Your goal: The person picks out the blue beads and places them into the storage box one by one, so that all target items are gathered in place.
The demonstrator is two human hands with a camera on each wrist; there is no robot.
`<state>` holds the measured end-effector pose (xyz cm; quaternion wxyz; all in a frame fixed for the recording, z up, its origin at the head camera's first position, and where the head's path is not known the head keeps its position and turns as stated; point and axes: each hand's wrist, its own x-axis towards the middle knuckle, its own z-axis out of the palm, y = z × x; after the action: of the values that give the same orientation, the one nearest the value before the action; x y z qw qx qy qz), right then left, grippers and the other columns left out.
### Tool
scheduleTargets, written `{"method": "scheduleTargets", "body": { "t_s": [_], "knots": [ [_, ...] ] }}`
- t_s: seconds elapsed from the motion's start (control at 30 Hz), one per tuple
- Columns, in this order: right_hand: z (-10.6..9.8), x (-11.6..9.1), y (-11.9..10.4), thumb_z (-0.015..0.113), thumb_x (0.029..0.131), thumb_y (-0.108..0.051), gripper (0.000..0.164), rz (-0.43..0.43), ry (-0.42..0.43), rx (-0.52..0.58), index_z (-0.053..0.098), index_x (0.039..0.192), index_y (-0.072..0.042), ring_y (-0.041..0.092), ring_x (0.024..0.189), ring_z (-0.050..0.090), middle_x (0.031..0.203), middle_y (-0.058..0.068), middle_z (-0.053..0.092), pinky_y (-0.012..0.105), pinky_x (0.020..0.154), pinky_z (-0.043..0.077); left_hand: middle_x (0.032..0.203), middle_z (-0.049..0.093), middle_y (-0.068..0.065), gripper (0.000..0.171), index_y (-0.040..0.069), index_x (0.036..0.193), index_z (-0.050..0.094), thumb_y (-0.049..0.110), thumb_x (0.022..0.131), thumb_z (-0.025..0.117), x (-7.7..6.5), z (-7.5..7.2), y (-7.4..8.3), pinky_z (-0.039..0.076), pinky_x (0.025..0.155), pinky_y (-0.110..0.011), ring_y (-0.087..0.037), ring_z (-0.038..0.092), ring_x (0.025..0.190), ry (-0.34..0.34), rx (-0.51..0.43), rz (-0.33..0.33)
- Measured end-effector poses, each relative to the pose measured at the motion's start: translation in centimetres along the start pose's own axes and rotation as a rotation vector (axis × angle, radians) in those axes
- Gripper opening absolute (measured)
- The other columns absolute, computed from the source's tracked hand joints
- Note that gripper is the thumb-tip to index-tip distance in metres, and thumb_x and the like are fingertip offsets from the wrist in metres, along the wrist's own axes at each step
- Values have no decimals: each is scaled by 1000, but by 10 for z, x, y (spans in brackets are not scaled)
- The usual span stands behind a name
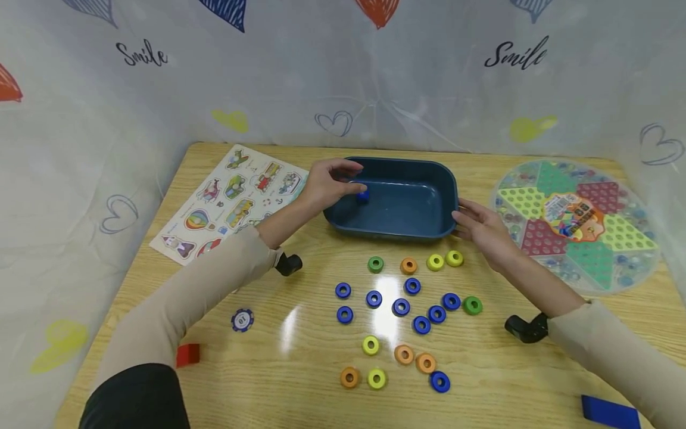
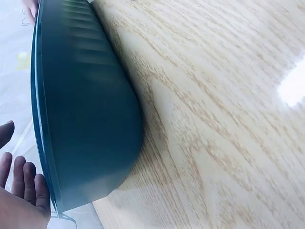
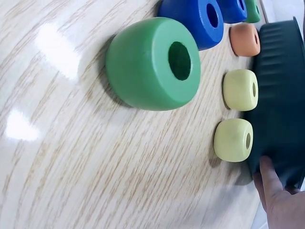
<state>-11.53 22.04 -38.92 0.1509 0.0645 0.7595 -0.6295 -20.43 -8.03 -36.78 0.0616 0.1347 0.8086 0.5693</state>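
A dark blue-green plastic basin [image 1: 402, 233] stands toward the back of the table. My left hand [image 1: 329, 187] is over its left end, thumb and fingers apart. A small blue ring [image 1: 362, 195] shows just below that thumb, inside the basin; whether it touches the thumb or the floor I cannot tell. In the left wrist view, the left hand [image 2: 24, 195] is beside the rim with nothing seen between its fingers. My right hand [image 1: 485, 229] touches the basin's right end with extended fingers. In the right wrist view, a finger of the right hand [image 3: 276, 195] rests against the outer wall.
Several blue, yellow, orange and green rings, such as a green one [image 1: 473, 305], lie before the basin. A picture puzzle board [image 1: 225, 199] lies left, a round Chinese checkers set [image 1: 576, 223] right. Nearer are a poker chip [image 1: 243, 320], red block [image 1: 188, 355] and blue block [image 1: 611, 412].
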Motion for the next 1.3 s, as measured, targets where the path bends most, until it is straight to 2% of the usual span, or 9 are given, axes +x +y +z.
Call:
{"method": "scheduleTargets", "body": {
  "t_s": [0.13,0.27,0.43,0.57,0.8,0.93,1.1,1.2,1.3],
  "knots": [
    [-1,1,-1,42,100,-23,55,7,-10,14,20,146,-2,34,122,42,143,22,31,35,92,43,105,64,-12,36,0,105,67,6,72,79,-4,-3,0,49,80,-26,-28,57,101,10,-5,17],
    [-2,2,-2,43,100,-21,55,16,-14,38,21,146,-1,33,124,41,145,22,28,34,92,43,103,65,-9,35,2,105,68,9,72,80,-15,-10,3,49,78,-27,-26,59,97,3,-39,11],
    [-1,2,-5,43,99,-20,56,11,-39,46,20,146,0,33,125,39,145,23,27,35,94,43,95,66,-11,32,0,104,68,6,74,78,-48,-25,7,51,72,-31,-22,60,84,-105,-77,46],
    [-1,2,-6,44,99,-20,56,1,-47,46,21,145,0,29,124,42,145,23,26,35,93,43,89,67,-12,28,-3,100,68,1,73,77,-79,-28,3,52,69,-33,-22,61,79,-213,-69,68],
    [-1,-1,-7,46,98,-21,56,11,-37,44,23,145,1,13,113,51,144,23,28,31,90,46,93,65,-21,24,-5,98,68,-4,74,74,-122,-20,-13,52,72,-40,-29,62,83,-316,-44,-2],
    [-2,-1,-5,48,98,-22,58,11,-39,51,23,145,1,12,112,52,144,24,27,31,91,45,96,63,-24,25,-10,98,65,-10,73,72,-137,-13,-6,50,75,-49,-40,59,88,-364,-58,-22],
    [-2,0,-4,47,98,-23,58,13,-40,39,22,145,0,22,119,47,145,23,28,34,92,44,100,63,-21,26,-9,97,66,-12,72,73,-151,-4,-1,46,80,-53,-37,57,96,-408,-33,-20],
    [-2,0,-3,46,98,-23,57,15,-32,40,23,145,-1,24,122,45,144,23,28,34,92,44,101,63,-17,26,-6,97,67,-11,72,73,-155,0,-8,47,80,-50,-33,57,95,-430,-1,0],
    [-4,-1,-3,47,98,-24,58,13,-30,45,23,145,-1,26,124,42,145,22,27,33,92,44,100,64,-11,26,-2,97,69,-9,72,74,-156,5,-23,48,81,-45,-27,58,95,-434,31,30]
  ]
}}
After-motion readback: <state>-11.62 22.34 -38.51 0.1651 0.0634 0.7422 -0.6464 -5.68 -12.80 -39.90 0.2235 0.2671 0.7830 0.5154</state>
